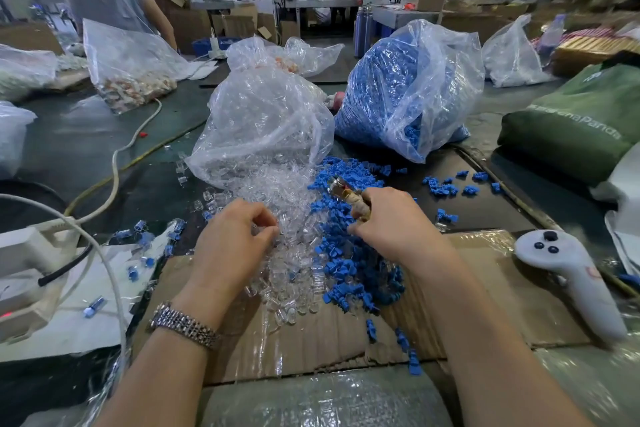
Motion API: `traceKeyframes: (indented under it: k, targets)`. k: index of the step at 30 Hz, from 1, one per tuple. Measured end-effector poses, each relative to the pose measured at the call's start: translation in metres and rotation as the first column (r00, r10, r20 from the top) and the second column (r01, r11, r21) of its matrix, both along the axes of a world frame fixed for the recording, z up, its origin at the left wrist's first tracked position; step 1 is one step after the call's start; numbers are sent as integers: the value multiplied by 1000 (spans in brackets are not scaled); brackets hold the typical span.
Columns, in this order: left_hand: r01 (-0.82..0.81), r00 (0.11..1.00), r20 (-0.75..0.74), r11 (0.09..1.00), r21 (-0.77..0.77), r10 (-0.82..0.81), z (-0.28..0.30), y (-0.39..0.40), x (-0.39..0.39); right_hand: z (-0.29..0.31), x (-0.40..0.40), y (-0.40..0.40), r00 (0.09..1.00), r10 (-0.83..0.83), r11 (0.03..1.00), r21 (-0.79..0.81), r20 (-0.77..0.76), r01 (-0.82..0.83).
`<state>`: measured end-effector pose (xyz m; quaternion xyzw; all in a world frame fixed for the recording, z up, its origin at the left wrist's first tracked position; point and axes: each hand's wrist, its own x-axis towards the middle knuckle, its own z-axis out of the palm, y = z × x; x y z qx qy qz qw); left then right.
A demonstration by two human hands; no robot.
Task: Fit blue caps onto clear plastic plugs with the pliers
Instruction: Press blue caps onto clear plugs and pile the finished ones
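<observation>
Item: left hand (239, 236). Grip: thumb and fingertips curled together low over the pile of clear plugs (287, 253); they seem to pinch a plug, but the piece is too glassy to tell.

Item: right hand (388, 222). Grip: fingers wrapped round the pliers (349, 198), whose long axis runs from the fist toward far left, nose over the seam between the two piles.

Item: blue caps (360, 270). Loose heap on the table, touching the clear pile's right edge and lying under and near the right hand; each cap lies at its own angle, no common heading.

Relation: plugs lie left of the pliers, caps directly beneath; the left hand is nearer the plugs, the right nearer the caps.

Stock: bag of plugs (263, 121) far centre; bag of caps (408, 90) far right.
</observation>
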<state>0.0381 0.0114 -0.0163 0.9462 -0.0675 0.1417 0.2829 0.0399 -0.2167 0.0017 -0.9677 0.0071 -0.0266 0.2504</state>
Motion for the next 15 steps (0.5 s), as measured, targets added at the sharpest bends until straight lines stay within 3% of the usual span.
traceKeyframes:
  k: [3,8,10,12,15]
  targets:
    - [-37,999,-12,990,-135,36,2,-1,-1,9,-11,8,991,126,986,121,-55,-118]
    - [-82,985,-170,870,-487,-2,3,6,2,5,-15,22,979,185,981,-35,-83,-188]
    - [-100,964,-251,753,-651,-89,3,11,6,2,-14,22,986,160,984,-67,-54,-163]
    - [-140,931,-296,543,-828,-212,2,14,8,0,-12,21,991,132,989,-58,-35,-134]
    - [-184,890,-296,321,-929,-346,-1,18,11,1,-11,19,991,133,991,-19,-26,-133]
